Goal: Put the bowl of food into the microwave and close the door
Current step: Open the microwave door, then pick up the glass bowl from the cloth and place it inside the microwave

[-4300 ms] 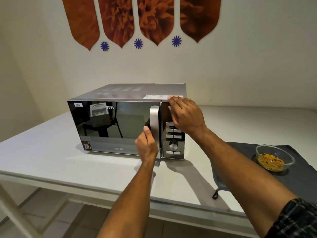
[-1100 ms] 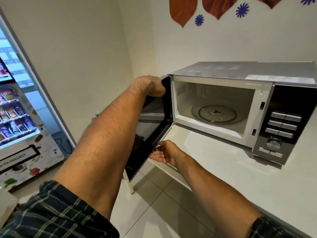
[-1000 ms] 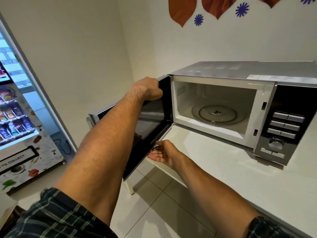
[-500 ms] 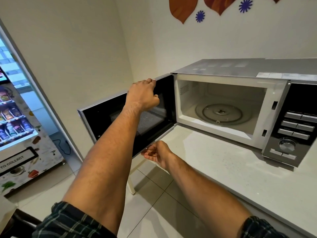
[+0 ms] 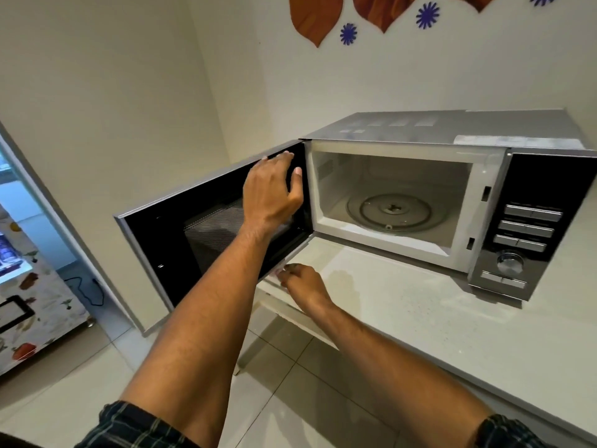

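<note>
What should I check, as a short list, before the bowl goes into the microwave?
1. Door swung wide open: ok.
2. Cavity free of things, only the turntable inside: ok.
3. Turntable lying flat: ok, as it looks.
4. Left hand off the door: not ok, its fingers are at the top edge.
5. Right hand free for the bowl: ok, it is empty, by the door's lower corner.
6. Bowl within reach: cannot tell, it is out of view.

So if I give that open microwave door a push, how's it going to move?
The door looks rigid, framed in metal, so it should swing stiffly on its hinge beside the cavity, not flex. The left hand alone at its top edge seems enough. The microwave itself looks heavy and probably stays put.
</note>
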`<state>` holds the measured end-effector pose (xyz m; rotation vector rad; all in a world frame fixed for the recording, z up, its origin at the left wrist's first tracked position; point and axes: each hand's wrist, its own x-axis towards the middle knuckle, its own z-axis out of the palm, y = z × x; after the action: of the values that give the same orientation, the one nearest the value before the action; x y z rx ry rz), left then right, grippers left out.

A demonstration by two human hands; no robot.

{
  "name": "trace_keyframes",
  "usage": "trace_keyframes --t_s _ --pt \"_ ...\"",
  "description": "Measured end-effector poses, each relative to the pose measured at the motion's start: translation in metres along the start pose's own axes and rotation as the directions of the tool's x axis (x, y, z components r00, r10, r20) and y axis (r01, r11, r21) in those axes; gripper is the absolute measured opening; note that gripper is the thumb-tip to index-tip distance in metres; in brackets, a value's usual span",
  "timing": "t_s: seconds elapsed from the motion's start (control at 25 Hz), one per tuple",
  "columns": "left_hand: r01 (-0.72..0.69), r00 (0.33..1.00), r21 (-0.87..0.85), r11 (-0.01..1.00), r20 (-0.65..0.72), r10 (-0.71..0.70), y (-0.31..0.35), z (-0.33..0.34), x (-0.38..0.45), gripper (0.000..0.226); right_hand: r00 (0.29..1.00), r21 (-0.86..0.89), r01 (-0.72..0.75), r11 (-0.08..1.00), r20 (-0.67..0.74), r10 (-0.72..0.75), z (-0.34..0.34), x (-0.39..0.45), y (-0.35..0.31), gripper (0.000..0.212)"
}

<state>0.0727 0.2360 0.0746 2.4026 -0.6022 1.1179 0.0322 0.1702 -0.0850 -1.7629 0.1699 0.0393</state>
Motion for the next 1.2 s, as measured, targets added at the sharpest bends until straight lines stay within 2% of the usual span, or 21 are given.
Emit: trace_keyframes --t_s 0.08,0.16,0.24,0.32,0.4,0.44,0.56,0.8,1.0,1.08,1.2 --pt "0.048 0.997 -0.188 0.981 -0.055 -0.060 0.029 0.021 -0.007 0.036 0.966 -0.152 0.172 0.973 -0.167 -0.197 -0.035 -0.014 0.007 0.038" --pt "0.122 0.984 -0.376 0.918 -0.071 -0.160 0.059 0.041 -0.015 0.030 0.875 -0.226 0.314 0.922 -0.307 -0.373 -0.072 -0.030 0.014 0.028" --pt "0.173 0.970 -0.546 0.820 -0.048 -0.237 0.095 0.064 -0.025 0.028 0.731 -0.341 0.411 0.845 -0.431 -0.529 -0.116 -0.045 0.021 0.022" --pt "0.189 0.966 -0.657 0.730 -0.012 -0.260 0.134 0.086 -0.037 0.029 0.558 -0.492 0.450 0.745 -0.496 -0.665 -0.160 -0.062 0.025 0.017" --pt "0.181 0.967 -0.732 0.657 0.012 -0.254 0.170 0.103 -0.050 0.030 0.416 -0.624 0.416 0.661 -0.516 -0.749 -0.202 -0.078 0.032 0.017" --pt "0.180 0.968 -0.756 0.629 0.021 -0.251 0.185 0.110 -0.055 0.032 0.367 -0.674 0.385 0.630 -0.515 -0.775 -0.220 -0.085 0.036 0.018" --pt "0.188 0.972 -0.808 0.558 0.072 -0.224 0.231 0.128 -0.070 0.038 0.296 -0.750 0.268 0.605 -0.534 -0.792 -0.270 -0.111 0.051 0.023" --pt "0.185 0.983 -0.872 0.453 0.162 -0.088 0.312 0.157 -0.101 0.039 0.145 -0.761 0.075 0.644 -0.631 -0.762 -0.353 -0.164 0.085 0.022" --pt "0.200 0.965 -0.877 0.438 0.253 0.067 0.389 0.176 -0.129 0.040 -0.008 -0.702 -0.127 0.701 -0.706 -0.709 -0.421 -0.214 0.114 0.015" --pt "0.214 0.945 -0.886 0.411 0.294 0.142 0.419 0.180 -0.137 0.040 -0.058 -0.672 -0.195 0.714 -0.719 -0.692 -0.447 -0.232 0.118 0.019" --pt "0.359 0.883 -0.863 0.357 0.438 0.170 0.464 0.187 -0.148 0.044 -0.119 -0.582 -0.263 0.769 -0.772 -0.625 -0.483 -0.260 0.122 0.024"
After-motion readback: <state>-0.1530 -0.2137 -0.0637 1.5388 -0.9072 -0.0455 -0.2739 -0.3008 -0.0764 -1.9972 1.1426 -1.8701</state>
